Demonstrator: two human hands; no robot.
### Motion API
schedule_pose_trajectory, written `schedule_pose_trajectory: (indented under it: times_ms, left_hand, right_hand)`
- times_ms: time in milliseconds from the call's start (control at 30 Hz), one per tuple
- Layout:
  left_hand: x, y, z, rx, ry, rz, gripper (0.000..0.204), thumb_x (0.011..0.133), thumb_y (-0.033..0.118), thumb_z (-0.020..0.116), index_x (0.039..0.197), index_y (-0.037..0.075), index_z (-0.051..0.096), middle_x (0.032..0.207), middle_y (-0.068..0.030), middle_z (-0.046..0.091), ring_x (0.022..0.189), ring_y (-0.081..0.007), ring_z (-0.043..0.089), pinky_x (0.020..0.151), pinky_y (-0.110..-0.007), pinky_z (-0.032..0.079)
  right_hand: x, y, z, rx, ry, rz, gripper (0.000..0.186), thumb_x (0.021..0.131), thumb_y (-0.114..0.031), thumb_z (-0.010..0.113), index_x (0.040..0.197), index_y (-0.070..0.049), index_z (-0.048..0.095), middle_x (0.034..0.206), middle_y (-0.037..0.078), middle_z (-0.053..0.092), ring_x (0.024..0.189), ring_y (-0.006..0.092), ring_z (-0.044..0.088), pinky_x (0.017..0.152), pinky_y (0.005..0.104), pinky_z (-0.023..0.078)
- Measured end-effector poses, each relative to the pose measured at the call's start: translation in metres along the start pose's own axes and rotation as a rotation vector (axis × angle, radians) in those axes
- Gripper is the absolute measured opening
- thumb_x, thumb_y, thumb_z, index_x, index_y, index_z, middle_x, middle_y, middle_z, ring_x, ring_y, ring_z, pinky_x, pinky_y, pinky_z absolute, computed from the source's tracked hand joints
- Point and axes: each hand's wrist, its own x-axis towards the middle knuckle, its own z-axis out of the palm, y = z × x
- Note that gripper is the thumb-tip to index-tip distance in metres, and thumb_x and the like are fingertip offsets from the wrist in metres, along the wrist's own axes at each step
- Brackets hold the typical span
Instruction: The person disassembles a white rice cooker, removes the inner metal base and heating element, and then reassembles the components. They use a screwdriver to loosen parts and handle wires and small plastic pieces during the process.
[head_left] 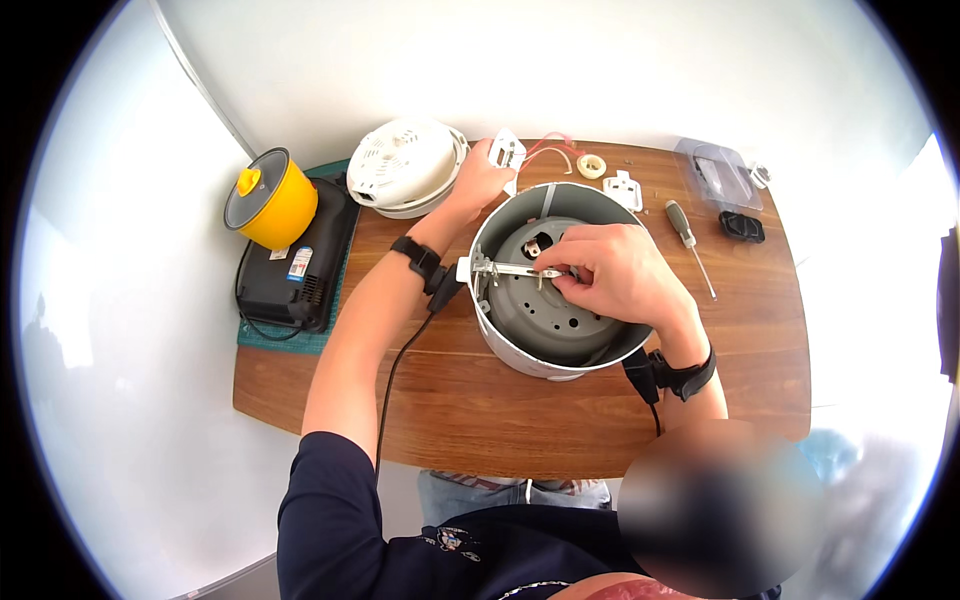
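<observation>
A round white appliance shell (525,362), like a rice cooker's body, stands in front of me with its grey metal inside (545,315) facing up. Over its hollow, my right hand (620,275) pinches the end of a narrow metal lever (515,269) that runs in from the left rim. Beyond the rim, my left hand (482,178) grips a small white plastic panel (507,150) with cut-outs. Red wires (545,143) trail rightward from near this panel. My right fingertips partly hide the lever's inner end.
To the left, a yellow pot (280,205) sits on a black appliance (290,270) over a green mat (262,338). A white vented base (405,165) lies behind. On the right are a screwdriver (685,225), a black tray (742,227), a clear box (712,170), a tape roll (591,166) and a white bracket (623,190).
</observation>
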Motion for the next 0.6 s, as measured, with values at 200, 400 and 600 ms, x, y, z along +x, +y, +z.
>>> schedule_pose_trajectory:
  times_ms: [200, 400, 600]
  left_hand:
    - [-0.066, 0.020, -0.045, -0.369, 0.174, -0.014, 0.052, 0.088, -0.001, 0.064, 0.140, -0.003, 0.055, 0.130, -0.0134, 0.066, 0.113, -0.0214, 0.067, 0.096, -0.036, 0.054]
    - [-0.139, 0.026, -0.075, -0.804, 0.205, -0.116, 0.061, 0.091, -0.008, 0.049, 0.151, 0.001, 0.042, 0.140, -0.0154, 0.062, 0.124, -0.0301, 0.067, 0.100, -0.050, 0.062]
    - [-0.185, 0.018, -0.088, -1.071, 0.093, -0.098, 0.072, 0.095, 0.003, 0.048, 0.164, 0.009, 0.029, 0.154, -0.0152, 0.051, 0.132, -0.0328, 0.061, 0.111, -0.054, 0.053]
  right_hand:
    - [0.002, -0.004, -0.001, 0.003, -0.014, 0.011, 0.018, 0.081, -0.008, 0.073, 0.096, -0.014, 0.081, 0.082, 0.005, 0.072, 0.071, 0.0278, 0.067, 0.065, 0.0407, 0.053]
    - [0.002, 0.000, 0.007, 0.008, 0.094, -0.102, 0.022, 0.078, 0.002, 0.076, 0.096, -0.009, 0.081, 0.076, 0.003, 0.067, 0.060, 0.0165, 0.061, 0.056, 0.0309, 0.048]
    - [0.002, -0.006, 0.006, 0.016, 0.039, 0.010, 0.022, 0.079, -0.001, 0.076, 0.098, -0.011, 0.081, 0.079, 0.004, 0.071, 0.062, 0.0174, 0.064, 0.058, 0.0317, 0.051]
